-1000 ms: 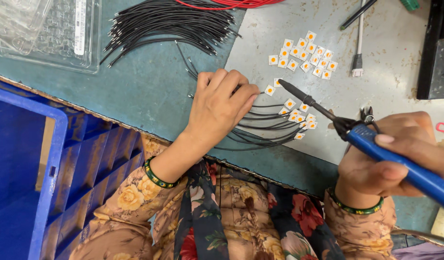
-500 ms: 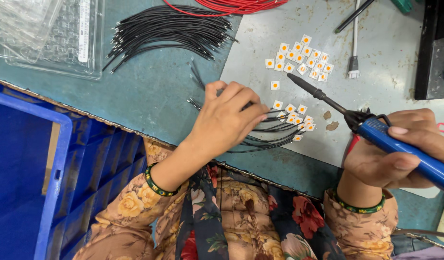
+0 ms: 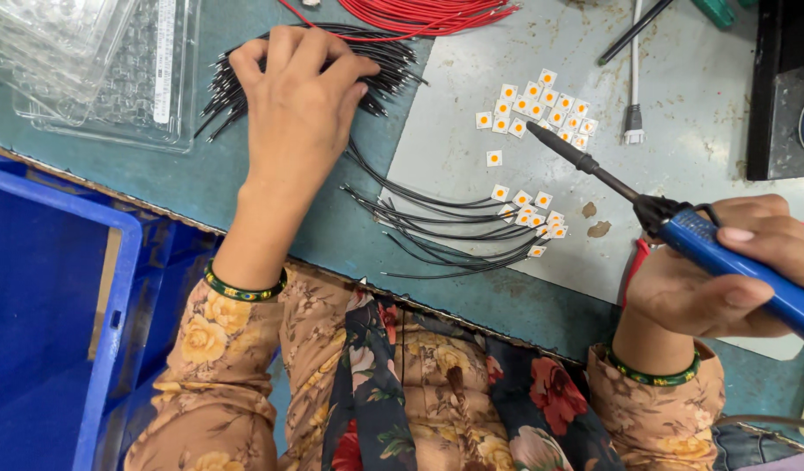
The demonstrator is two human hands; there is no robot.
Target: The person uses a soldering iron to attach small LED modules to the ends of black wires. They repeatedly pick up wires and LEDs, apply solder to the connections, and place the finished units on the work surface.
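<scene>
My left hand (image 3: 296,105) lies on a loose bundle of short black wires (image 3: 380,65) at the back of the bench, fingers curled over them. My right hand (image 3: 725,270) grips a blue-handled soldering iron (image 3: 707,240); its dark tip points left, close to a cluster of small white square chips with orange centres (image 3: 541,109). Nearer to me, several black wires (image 3: 446,231) lie fanned out, their ends joined to more white chips (image 3: 528,209) on a grey mat (image 3: 698,131).
A blue plastic crate (image 3: 62,305) stands at the left below the bench edge. Clear plastic trays (image 3: 97,61) sit at the back left. Red wires (image 3: 419,13) lie along the top. A black box (image 3: 781,87) is at the right edge, with a white cable plug (image 3: 633,131) beside it.
My left hand has left the soldered wires near the front and reached back to the loose black wire bundle. The soldering iron has stayed over the mat.
</scene>
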